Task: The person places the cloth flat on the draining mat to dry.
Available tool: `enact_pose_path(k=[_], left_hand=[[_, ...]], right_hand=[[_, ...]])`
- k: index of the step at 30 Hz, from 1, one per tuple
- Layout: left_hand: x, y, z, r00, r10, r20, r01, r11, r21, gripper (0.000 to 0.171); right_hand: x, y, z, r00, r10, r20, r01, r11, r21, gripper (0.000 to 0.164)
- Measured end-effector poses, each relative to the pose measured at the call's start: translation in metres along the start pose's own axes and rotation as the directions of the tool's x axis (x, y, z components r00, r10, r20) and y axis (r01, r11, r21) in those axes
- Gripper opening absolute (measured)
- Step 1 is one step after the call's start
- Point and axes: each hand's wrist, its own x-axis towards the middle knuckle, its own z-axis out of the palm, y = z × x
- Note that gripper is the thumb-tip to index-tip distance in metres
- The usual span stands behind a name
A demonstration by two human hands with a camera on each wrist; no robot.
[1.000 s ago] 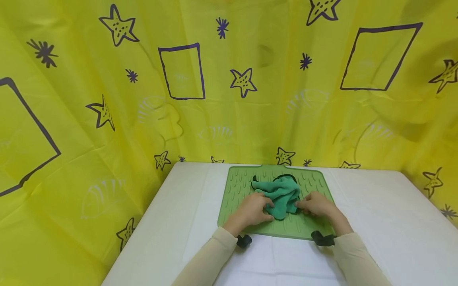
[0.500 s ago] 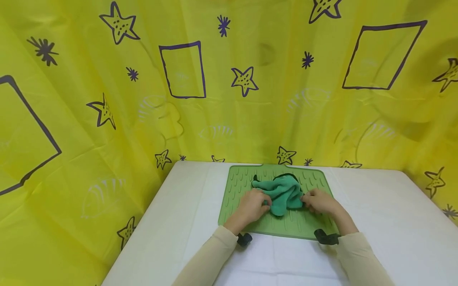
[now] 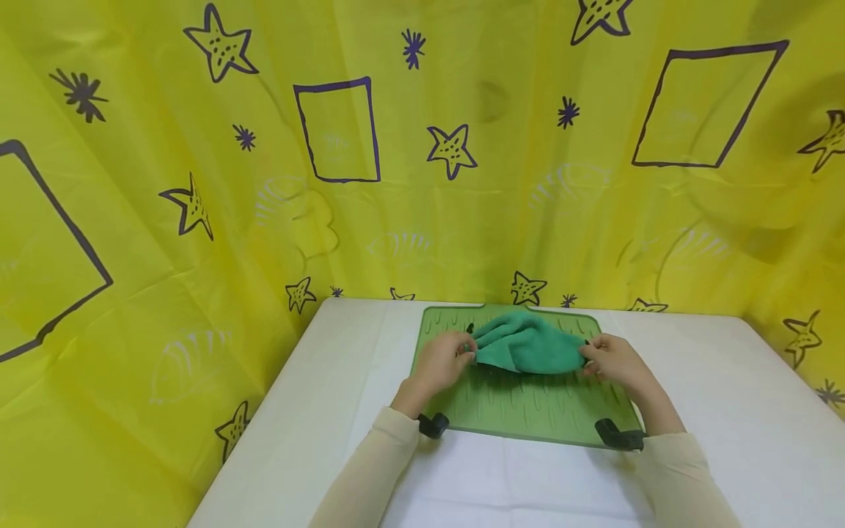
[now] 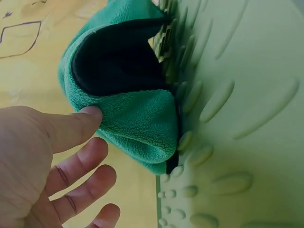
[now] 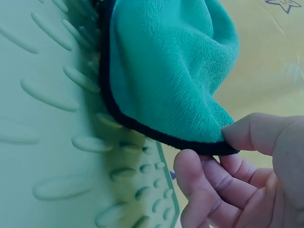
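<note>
A green plush cloth (image 3: 531, 346) with a black edge is partly lifted over the light green ridged mat (image 3: 528, 414). My left hand (image 3: 444, 361) pinches its left side between thumb and index finger, and the other fingers hang loosely spread in the left wrist view. There the cloth (image 4: 137, 121) bends into an arch with a dark underside showing. On the other side, my right hand (image 3: 617, 359) pinches a corner; the right wrist view has the thumb on top of the black border (image 5: 156, 135) and fingers beneath. The cloth's far part sags in folds toward the mat.
The mat lies on a white-covered table (image 3: 370, 352). Behind and to the left hangs a yellow curtain (image 3: 502, 220) with dark stars and frames. A black wrist mount (image 3: 433, 425) sits at the left wrist, another black mount (image 3: 619, 434) at the right.
The cloth was a crumpled heap on the mat; now its near edge is raised and stretched sideways. My left hand has moved left and slightly up, my right hand right and slightly up.
</note>
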Motion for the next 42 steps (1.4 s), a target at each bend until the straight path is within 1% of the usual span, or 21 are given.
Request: enact_pose_path(k=[5,10,14,18,22,26,29,30,32,33,35,37,39,40,42], left_hand=[[0.002,-0.003,-0.003,1.0,-0.008,-0.016,0.009,1.0,0.006,0.005],[0.0,-0.005,-0.008,0.999,-0.033,-0.02,0.033,0.999,0.01,0.005],[0.001,-0.002,-0.012,1.0,-0.017,-0.004,0.017,0.999,0.03,0.006],[0.002,0.002,-0.014,0.998,0.03,0.048,-0.033,0.997,0.063,0.006],[0.0,0.005,-0.013,0.989,0.059,0.134,-0.07,0.994,0.078,0.006],[-0.002,0.005,-0.008,0.974,0.088,0.208,-0.101,0.993,0.054,0.007],[-0.002,0.004,-0.006,0.967,0.104,0.232,-0.114,0.993,0.028,0.009],[-0.003,0.004,-0.006,0.968,0.095,0.234,-0.102,0.995,0.018,0.012],[-0.004,0.002,-0.004,0.974,0.047,0.221,-0.047,0.999,-0.004,0.017],[-0.004,0.001,-0.004,0.977,0.011,0.211,-0.009,1.0,-0.008,0.018],[-0.005,-0.002,-0.002,0.98,-0.087,0.179,0.086,0.996,0.009,0.015],[-0.005,-0.005,0.001,0.972,-0.184,0.147,0.18,0.983,0.041,0.016],[-0.006,-0.007,0.003,0.958,-0.256,0.127,0.247,0.966,0.083,0.025],[-0.006,-0.007,0.004,0.952,-0.279,0.124,0.267,0.958,0.103,0.031],[-0.006,-0.008,0.006,0.945,-0.297,0.134,0.281,0.951,0.126,0.039]], right_hand=[[-0.003,0.003,-0.009,1.0,0.018,-0.006,-0.018,1.0,0.005,0.03],[-0.005,0.005,-0.013,1.0,0.012,-0.003,-0.012,1.0,0.002,0.03],[-0.005,0.008,-0.016,1.0,0.019,-0.005,-0.019,1.0,-0.015,0.031],[-0.005,0.01,-0.018,0.999,0.029,-0.016,-0.03,0.999,-0.039,0.032],[-0.004,0.013,-0.018,0.999,0.035,-0.013,-0.036,0.999,-0.039,0.031],[-0.003,0.017,-0.017,0.999,0.037,0.023,-0.036,0.999,-0.037,0.027],[-0.004,0.021,-0.017,0.997,0.041,0.065,-0.038,0.998,-0.042,0.028],[-0.004,0.022,-0.017,0.996,0.046,0.078,-0.042,0.998,-0.045,0.029],[-0.005,0.024,-0.019,0.993,0.056,0.104,-0.05,0.997,-0.055,0.031],[-0.005,0.025,-0.019,0.991,0.058,0.121,-0.051,0.997,-0.062,0.033],[-0.006,0.027,-0.021,0.986,0.065,0.151,-0.054,0.996,-0.075,0.036],[-0.007,0.028,-0.022,0.981,0.064,0.185,-0.049,0.995,-0.087,0.037],[-0.008,0.029,-0.023,0.974,0.06,0.217,-0.039,0.994,-0.101,0.038],[-0.008,0.029,-0.024,0.971,0.062,0.23,-0.039,0.994,-0.105,0.038],[-0.008,0.029,-0.024,0.966,0.059,0.253,-0.029,0.992,-0.121,0.037]])
